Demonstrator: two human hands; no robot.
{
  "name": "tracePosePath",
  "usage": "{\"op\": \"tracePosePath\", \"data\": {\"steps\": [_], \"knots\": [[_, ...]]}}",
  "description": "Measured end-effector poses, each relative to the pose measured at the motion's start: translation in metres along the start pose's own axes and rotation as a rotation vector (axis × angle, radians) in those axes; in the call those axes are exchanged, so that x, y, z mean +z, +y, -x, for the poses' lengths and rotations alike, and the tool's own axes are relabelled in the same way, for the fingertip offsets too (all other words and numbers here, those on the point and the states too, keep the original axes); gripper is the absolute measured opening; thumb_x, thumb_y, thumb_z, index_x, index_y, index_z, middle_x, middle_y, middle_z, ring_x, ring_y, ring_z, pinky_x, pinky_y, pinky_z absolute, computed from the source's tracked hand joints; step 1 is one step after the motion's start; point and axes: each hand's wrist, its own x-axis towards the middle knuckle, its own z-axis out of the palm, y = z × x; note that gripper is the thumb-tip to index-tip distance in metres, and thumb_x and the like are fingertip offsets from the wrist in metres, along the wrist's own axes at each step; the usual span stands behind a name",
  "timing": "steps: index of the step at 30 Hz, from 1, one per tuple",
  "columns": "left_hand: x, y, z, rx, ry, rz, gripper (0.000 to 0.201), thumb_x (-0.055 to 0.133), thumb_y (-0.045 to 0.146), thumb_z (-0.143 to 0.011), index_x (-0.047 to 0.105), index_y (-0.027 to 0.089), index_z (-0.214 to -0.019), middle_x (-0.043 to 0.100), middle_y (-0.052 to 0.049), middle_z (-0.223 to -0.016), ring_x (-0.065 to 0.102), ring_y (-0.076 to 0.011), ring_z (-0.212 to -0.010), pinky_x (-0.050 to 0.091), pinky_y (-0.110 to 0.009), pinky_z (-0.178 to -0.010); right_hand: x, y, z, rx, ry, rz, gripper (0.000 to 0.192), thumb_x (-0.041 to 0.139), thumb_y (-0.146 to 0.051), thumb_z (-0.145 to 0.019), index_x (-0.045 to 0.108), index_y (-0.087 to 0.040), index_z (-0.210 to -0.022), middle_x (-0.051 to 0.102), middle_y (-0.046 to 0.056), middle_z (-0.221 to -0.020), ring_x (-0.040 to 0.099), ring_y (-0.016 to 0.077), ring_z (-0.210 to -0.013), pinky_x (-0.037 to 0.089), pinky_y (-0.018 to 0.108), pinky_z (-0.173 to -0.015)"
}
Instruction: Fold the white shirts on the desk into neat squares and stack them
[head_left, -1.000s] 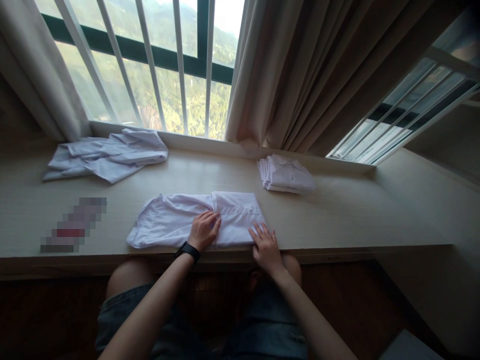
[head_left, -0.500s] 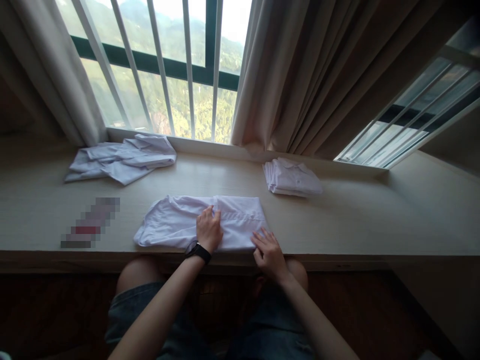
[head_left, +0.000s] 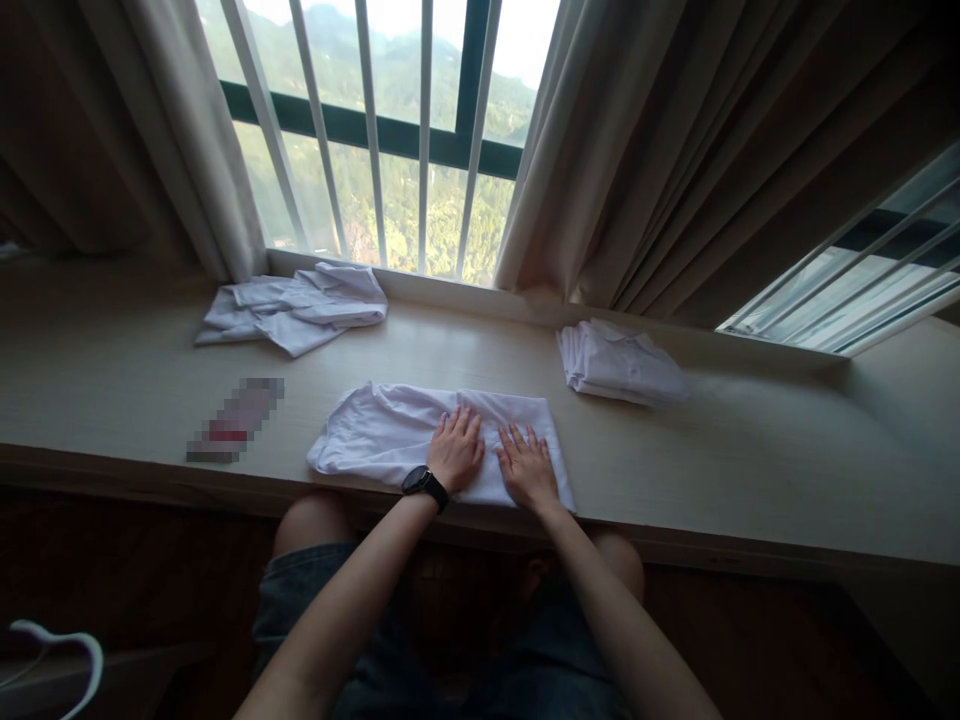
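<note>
Taking the white garment as the centre of the clock, the folded cloth is lying flat on the pale surface, its near side running just beside the front edge at six o'clock. The left hand, wearing a dark watch at the wrist, is resting palm down near the middle; the right hand is resting beside it, towards three o'clock. Neither grip is holding anything: both are staying wide, fingers a little spread over the fabric. The cloth under the palms is looking fairly smooth, while the part towards nine o'clock is showing loose ripples, so uneven pressing there could be setting creases rather than removing them. If one hand were pushing harder than the other, the layers could be sliding apart and the corners drifting out of line. A pull towards six o'clock could be carrying the near side over the edge, since so little room is showing there. A crumpled white cloth is lying towards ten o'clock, a folded white bundle towards two and a blurred-out item towards nine; a wide sweep could be knocking any of them.
</note>
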Motion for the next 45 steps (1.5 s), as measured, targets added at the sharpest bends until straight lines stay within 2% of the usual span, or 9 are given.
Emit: {"op": "tracePosePath", "data": {"steps": [3,8,12,16,19,21,28,36,45], "knots": [[-0.004,-0.021,-0.002,-0.025,0.055,-0.026,0.056,0.031,0.037,-0.101,0.04,0.017,-0.152,0.037,-0.01,-0.159,0.028,-0.0287,-0.15,0.019,-0.05,-0.123,-0.001,-0.002,0.001,-0.003,0.032,-0.032,0.054,0.027,-0.045,-0.104,0.04,-0.027,-0.153,0.034,0.001,-0.16,0.021,0.03,-0.151,0.016,0.054,-0.122],[0.009,-0.041,0.005,-0.073,-0.011,0.01,0.057,0.025,0.036,-0.103,0.039,0.011,-0.152,0.042,-0.011,-0.156,0.034,-0.0267,-0.147,0.024,-0.047,-0.121,0.005,0.014,0.002,-0.023,0.108,-0.179,0.053,0.03,-0.039,-0.103,0.052,-0.016,-0.145,0.047,0.007,-0.152,0.031,0.0254,-0.147,0.02,0.047,-0.123],[0.012,-0.041,0.006,-0.056,0.006,0.006,0.055,0.026,0.04,-0.103,0.044,0.018,-0.151,0.041,-0.008,-0.157,0.033,-0.0277,-0.147,0.024,-0.048,-0.121,-0.004,0.055,-0.02,0.192,0.257,-0.316,0.048,0.036,-0.032,-0.098,0.064,-0.011,-0.131,0.06,0.011,-0.139,0.046,0.0232,-0.137,0.032,0.036,-0.117],[0.007,-0.038,0.004,-0.058,-0.003,0.005,0.055,0.026,0.04,-0.103,0.044,0.019,-0.151,0.041,-0.007,-0.157,0.034,-0.0282,-0.147,0.024,-0.049,-0.121,-0.028,0.09,-0.061,0.462,0.058,-0.418,0.049,0.05,-0.041,-0.092,0.061,-0.014,-0.132,0.067,0.013,-0.127,0.064,0.0221,-0.114,0.047,0.029,-0.098],[0.006,-0.038,0.004,-0.068,-0.005,0.01,0.058,0.026,0.04,-0.103,0.041,0.014,-0.152,0.042,-0.009,-0.156,0.033,-0.0279,-0.147,0.023,-0.048,-0.122,-0.041,0.097,-0.075,0.557,-0.141,-0.32,0.059,0.059,-0.062,-0.083,0.069,-0.014,-0.116,0.072,0.016,-0.113,0.068,0.0271,-0.103,0.05,0.032,-0.087],[0.006,-0.038,0.004,-0.075,0.001,0.017,0.058,0.026,0.039,-0.103,0.041,0.012,-0.152,0.043,-0.01,-0.156,0.033,-0.0278,-0.147,0.023,-0.048,-0.122,-0.044,0.093,-0.07,0.581,-0.164,-0.227,0.061,0.06,-0.07,-0.078,0.072,-0.015,-0.104,0.072,0.016,-0.106,0.068,0.0294,-0.098,0.05,0.034,-0.082],[0.004,-0.037,0.004,-0.08,0.029,0.05,0.054,0.029,0.038,-0.102,0.049,0.014,-0.146,0.045,-0.011,-0.154,0.036,-0.0275,-0.145,0.024,-0.048,-0.121,-0.026,0.081,-0.036,0.621,0.007,-0.216,0.035,0.064,-0.048,-0.084,0.072,-0.016,-0.092,0.073,0.014,-0.096,0.068,0.0266,-0.09,0.048,0.032,-0.075],[-0.001,-0.035,0.005,-0.064,0.062,0.071,0.04,0.034,0.034,-0.101,0.059,0.018,-0.128,0.053,-0.011,-0.146,0.041,-0.026,-0.14,0.028,-0.048,-0.119,-0.014,0.072,-0.032,0.568,0.109,-0.192,0.03,0.056,-0.04,-0.091,0.072,-0.015,-0.101,0.07,0.016,-0.108,0.065,0.026,-0.098,0.046,0.033,-0.085],[0.001,-0.035,0.006,-0.039,0.042,0.057,0.044,0.036,0.037,-0.101,0.058,0.024,-0.137,0.05,-0.009,-0.15,0.04,-0.0273,-0.141,0.027,-0.049,-0.119,0.0,0.106,-0.03,0.663,0.288,-0.534,0.03,0.063,-0.041,-0.084,0.073,-0.014,-0.089,0.075,0.013,-0.092,0.067,0.024,-0.084,0.046,0.029,-0.076]]}}
